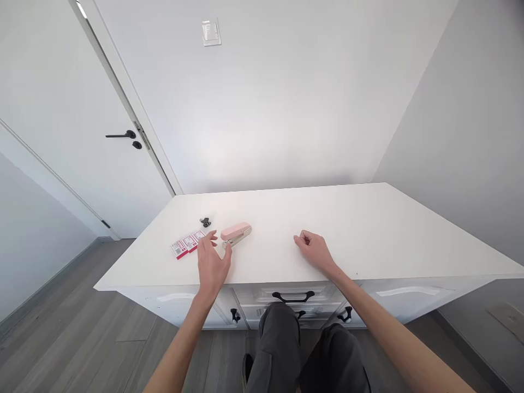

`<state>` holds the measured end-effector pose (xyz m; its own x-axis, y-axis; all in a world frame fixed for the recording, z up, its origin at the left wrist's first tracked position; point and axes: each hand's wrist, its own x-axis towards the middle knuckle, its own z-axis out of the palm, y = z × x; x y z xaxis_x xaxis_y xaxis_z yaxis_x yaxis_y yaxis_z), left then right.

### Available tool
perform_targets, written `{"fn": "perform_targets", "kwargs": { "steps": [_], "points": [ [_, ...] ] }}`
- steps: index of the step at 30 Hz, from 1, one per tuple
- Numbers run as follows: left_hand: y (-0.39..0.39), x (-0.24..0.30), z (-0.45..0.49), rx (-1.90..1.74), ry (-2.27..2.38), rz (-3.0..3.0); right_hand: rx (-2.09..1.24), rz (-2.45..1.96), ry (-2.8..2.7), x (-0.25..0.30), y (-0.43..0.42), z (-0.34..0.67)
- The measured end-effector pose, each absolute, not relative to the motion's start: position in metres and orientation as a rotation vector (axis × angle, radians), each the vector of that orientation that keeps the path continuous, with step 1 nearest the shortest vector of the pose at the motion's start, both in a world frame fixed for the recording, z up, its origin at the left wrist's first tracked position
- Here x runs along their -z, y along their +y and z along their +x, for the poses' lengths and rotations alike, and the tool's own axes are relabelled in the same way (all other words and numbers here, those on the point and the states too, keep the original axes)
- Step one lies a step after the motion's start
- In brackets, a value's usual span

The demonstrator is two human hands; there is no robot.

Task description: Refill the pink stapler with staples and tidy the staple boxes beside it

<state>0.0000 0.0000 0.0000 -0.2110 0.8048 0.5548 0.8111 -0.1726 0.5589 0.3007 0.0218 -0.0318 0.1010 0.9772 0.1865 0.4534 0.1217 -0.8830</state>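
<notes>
The stapler [237,232] lies slantwise on the white top [368,229], left of the middle; your left hand [212,268] is at its near end, with thumb and fingers spread apart, pinching nothing; the thumb tip is at the edge of the stapler, but whether it touches, I cannot tell. Your right hand [315,251] rests on the top, well apart from the stapler, with its fingers curled into a loose fist; nothing shows in it, although the inside is hidden.

As I judge, if the thumb pushes on this end without the fingers opposing it, the stapler may turn or slide; if a fingertip comes between its two halves while the upper one is pressed, the skin may be pinched; if the left hand sweeps sideways, it may disturb the cards [184,245], because its fingers partly cover them in your view.

These red and white cards lie just left of that hand; the black clip [206,222] lies beyond them; the wall [286,120] limits the reach behind; below the front edge are the drawer pull [293,298] and your knees [279,322].
</notes>
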Motion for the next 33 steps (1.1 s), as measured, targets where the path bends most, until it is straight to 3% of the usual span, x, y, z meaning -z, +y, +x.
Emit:
{"fn": "perform_targets", "kwargs": {
  "steps": [10,17,25,33],
  "points": [
    [0.029,0.0,0.0,1.43,-2.305,-2.191,-0.716,-1.455,-1.5,0.034,0.024,0.302],
    [0.041,0.009,0.042,1.506,-2.184,-2.523,-0.728,-1.467,-1.457,0.03,0.023,0.303],
    [0.04,0.014,0.086,1.494,-2.05,-2.881,-0.437,-1.285,-1.641,0.035,0.027,0.303],
    [0.033,0.009,0.086,1.417,-1.941,-3.061,-0.613,-1.279,-1.804,0.033,0.021,0.299]
  ]
}}
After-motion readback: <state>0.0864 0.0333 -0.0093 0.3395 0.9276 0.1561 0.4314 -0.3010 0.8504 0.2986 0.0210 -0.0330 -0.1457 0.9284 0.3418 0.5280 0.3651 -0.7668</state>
